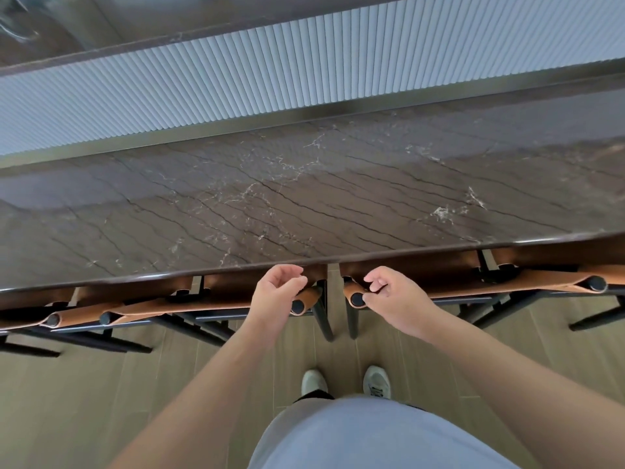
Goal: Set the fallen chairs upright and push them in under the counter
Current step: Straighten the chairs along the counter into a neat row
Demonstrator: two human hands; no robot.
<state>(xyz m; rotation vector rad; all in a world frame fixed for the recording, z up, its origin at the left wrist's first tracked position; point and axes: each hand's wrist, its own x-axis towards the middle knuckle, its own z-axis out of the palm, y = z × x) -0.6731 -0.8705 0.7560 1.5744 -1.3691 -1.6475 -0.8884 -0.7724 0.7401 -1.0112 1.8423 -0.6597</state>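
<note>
Standing upright and tucked under the front edge of the counter: three chairs, tan leather backrests slung between black round-capped posts. Sitting just left of the counter's mid-front, the middle chair; just right of it, the right chair, a narrow gap showing between their nearest posts; lying further left along the counter edge, the far-left chair, only partly in view. Hovering over the middle chair's right post, right against the counter edge, the left hand, fingers loosely curled and gripping nothing, contact with the post impossible to tell. Resting at the right chair's left post, the right hand, fingertips curled onto the top of the leather backrest beside the cap. Running behind the counter, a ribbed pale panel. Showing below the counter, on the wood-look floor, two light shoes.
</note>
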